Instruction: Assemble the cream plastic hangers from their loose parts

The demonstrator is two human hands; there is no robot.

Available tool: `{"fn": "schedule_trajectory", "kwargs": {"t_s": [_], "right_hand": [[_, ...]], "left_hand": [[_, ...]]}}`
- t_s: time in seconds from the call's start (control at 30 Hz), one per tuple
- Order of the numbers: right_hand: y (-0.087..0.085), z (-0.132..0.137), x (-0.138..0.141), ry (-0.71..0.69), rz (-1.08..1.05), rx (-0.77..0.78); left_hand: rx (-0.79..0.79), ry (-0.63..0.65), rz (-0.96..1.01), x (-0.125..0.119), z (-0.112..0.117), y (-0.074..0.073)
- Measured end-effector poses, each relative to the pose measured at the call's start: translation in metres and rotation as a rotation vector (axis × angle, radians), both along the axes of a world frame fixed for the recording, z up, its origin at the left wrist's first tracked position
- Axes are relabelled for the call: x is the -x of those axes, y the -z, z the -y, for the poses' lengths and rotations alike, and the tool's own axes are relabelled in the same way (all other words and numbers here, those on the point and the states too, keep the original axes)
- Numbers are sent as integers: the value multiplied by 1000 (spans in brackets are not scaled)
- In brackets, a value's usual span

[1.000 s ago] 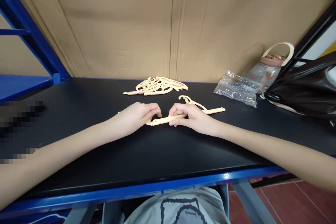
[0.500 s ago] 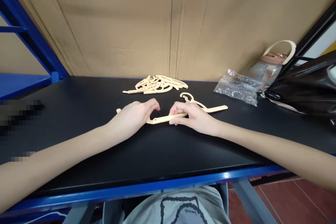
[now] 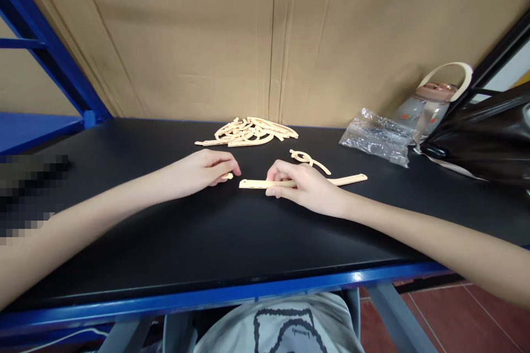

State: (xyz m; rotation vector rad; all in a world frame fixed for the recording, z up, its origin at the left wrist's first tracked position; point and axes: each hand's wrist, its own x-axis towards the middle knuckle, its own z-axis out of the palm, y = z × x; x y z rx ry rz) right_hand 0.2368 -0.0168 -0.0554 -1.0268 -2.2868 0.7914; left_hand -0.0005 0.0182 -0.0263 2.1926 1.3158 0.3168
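Note:
My right hand (image 3: pixel 304 187) pinches a long cream plastic hanger arm (image 3: pixel 256 183) that lies on the black table top (image 3: pixel 232 231) and sticks out past both sides of the hand. My left hand (image 3: pixel 202 170) rests just left of that arm's end, fingers curled over a second cream piece (image 3: pixel 227 176) whose tip shows at the fingertips. Behind the right hand lies a cream hook piece (image 3: pixel 308 160). A pile of several more cream hanger parts (image 3: pixel 248 133) sits further back, near the cardboard wall.
A crumpled clear plastic bag (image 3: pixel 379 135) lies at the back right, beside a clear water bottle with a cream handle (image 3: pixel 434 105) and a black bag (image 3: pixel 480 138). Blue shelf framing (image 3: pixel 45 60) stands at the left. The table's blue front edge (image 3: pixel 248 292) runs below my arms.
The two cream pieces, joined end to end before, have come apart. My left hand has drawn back to the left with its piece; the right hand keeps the long arm.

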Motion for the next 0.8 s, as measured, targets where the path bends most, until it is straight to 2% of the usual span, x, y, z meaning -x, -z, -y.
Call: {"fn": "schedule_trajectory", "kwargs": {"t_s": [0.13,0.3,0.37,0.5,0.6,0.8], "right_hand": [[-2,0,-2,-2,-16,16],[-1,1,-2,-12,-32,29],[-1,1,-2,-13,-39,39],[-1,1,-3,-5,-23,39],[-2,0,-3,-4,1,14],[-2,-1,-3,-7,31,1]], "left_hand": [[233,-37,131,9,0,-5],[334,-96,248,7,-1,-3],[323,-71,256,7,-1,-3],[200,89,158,9,0,-5],[139,161,108,10,-1,-4],[186,229,126,6,-1,-5]]}}
